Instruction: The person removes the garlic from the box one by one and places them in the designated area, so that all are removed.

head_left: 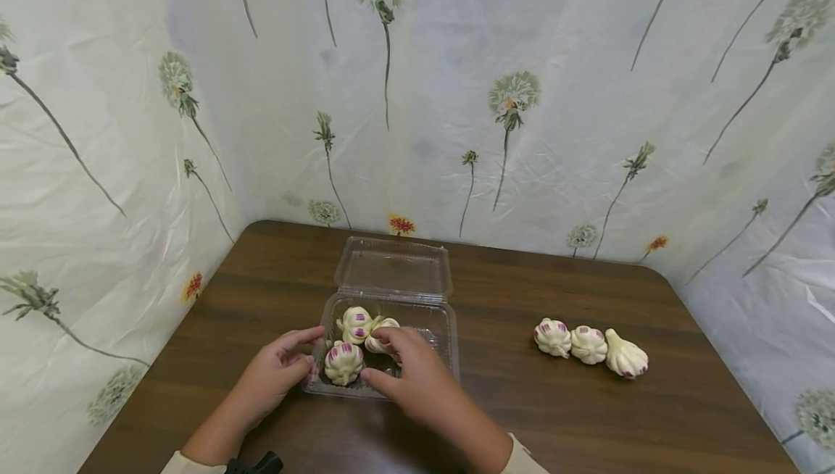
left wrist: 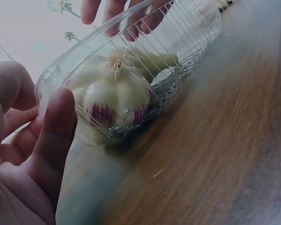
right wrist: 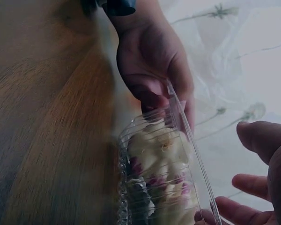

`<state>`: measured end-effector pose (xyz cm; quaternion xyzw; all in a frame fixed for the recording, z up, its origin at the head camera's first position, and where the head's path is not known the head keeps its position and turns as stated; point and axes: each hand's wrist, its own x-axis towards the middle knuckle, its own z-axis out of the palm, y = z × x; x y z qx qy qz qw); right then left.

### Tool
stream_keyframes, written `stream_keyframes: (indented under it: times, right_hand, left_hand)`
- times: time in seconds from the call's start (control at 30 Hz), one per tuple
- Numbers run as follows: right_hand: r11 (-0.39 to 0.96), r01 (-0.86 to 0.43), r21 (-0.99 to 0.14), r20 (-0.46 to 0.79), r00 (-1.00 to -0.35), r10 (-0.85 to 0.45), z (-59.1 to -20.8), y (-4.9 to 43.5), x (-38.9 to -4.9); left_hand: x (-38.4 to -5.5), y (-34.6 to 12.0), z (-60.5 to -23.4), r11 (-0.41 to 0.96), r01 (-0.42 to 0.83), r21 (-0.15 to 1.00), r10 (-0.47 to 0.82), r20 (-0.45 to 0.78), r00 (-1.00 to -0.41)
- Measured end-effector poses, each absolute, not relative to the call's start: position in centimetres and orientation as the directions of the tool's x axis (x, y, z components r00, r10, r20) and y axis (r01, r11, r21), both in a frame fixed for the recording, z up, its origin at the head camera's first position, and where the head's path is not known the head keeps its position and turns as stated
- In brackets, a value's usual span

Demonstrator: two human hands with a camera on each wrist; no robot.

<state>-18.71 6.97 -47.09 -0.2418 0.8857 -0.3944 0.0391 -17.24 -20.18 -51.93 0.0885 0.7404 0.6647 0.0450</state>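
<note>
A clear plastic container (head_left: 454, 343) with its hinged lid (head_left: 394, 265) folded back stands on the table, holding three garlic bulbs. One garlic bulb (head_left: 343, 364) sits at the front left, another garlic bulb (head_left: 356, 324) behind it. My right hand (head_left: 420, 372) reaches over the container and partly covers the third garlic bulb (head_left: 375, 345); its thumb and fingers are spread apart in the right wrist view. At the container's left side, my left hand (head_left: 277, 372) pinches the wall near the front corner, thumb showing in the left wrist view.
Three more garlic bulbs (head_left: 589, 345) lie in a row on the brown wooden table (head_left: 509, 293), to the right of the container. A pale curtain (head_left: 443, 97) printed with dandelions surrounds the table's back and sides. A black band (head_left: 256, 464) is on the left wrist.
</note>
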Motion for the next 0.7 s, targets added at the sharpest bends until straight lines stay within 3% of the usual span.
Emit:
stream_keyframes:
  times: [0.7]
  right_hand:
    - [0.649, -0.379, -0.66, 0.022, -0.873, -0.487, -46.7, 5.3, -19.0]
  left_hand:
    - [-17.3, -20.2, -51.8, 0.158, 0.055, 0.986, 0.175, 0.027, -0.984]
